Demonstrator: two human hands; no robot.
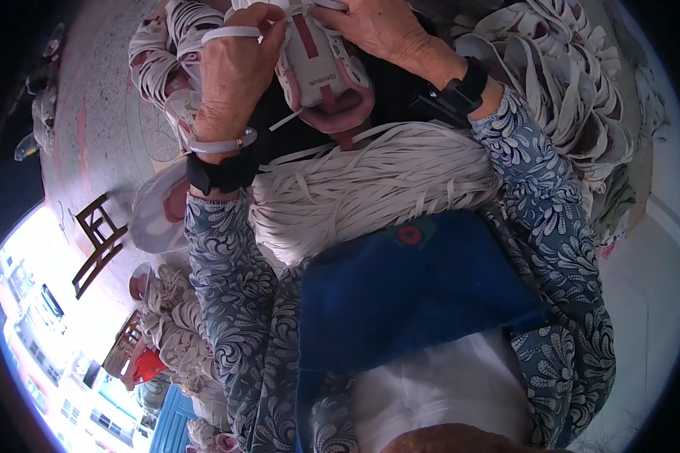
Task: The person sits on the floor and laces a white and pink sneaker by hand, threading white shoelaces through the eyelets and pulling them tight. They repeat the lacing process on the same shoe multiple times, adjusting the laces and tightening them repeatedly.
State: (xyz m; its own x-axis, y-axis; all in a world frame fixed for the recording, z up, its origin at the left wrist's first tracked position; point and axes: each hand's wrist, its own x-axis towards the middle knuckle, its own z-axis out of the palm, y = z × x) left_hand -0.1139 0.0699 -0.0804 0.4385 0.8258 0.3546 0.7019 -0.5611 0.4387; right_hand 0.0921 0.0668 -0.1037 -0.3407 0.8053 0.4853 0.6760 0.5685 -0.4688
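A white and pink shoe upper (315, 74) lies in front of me at the top of the view, its pink heel opening towards me. My left hand (238, 79) is closed at its left side, with a white shoelace (230, 32) looped over the fingers and pinched in them. On the upper's right side my right hand (381, 32) is closed, thumb and finger pinching a stretch of lace near the eyelets. The fingertips are partly cut off by the top edge. A thick bundle of off-white laces (370, 185) rests on my lap, just below the shoe upper.
Strung-together white shoe uppers (563, 83) are heaped at the right, with more uppers (159, 64) at the left. A blue cloth (415, 294) covers my lap. Beyond my left arm are a clear plastic bag (159, 215), a small wooden stool (98, 234) and another pile of uppers (181, 325).
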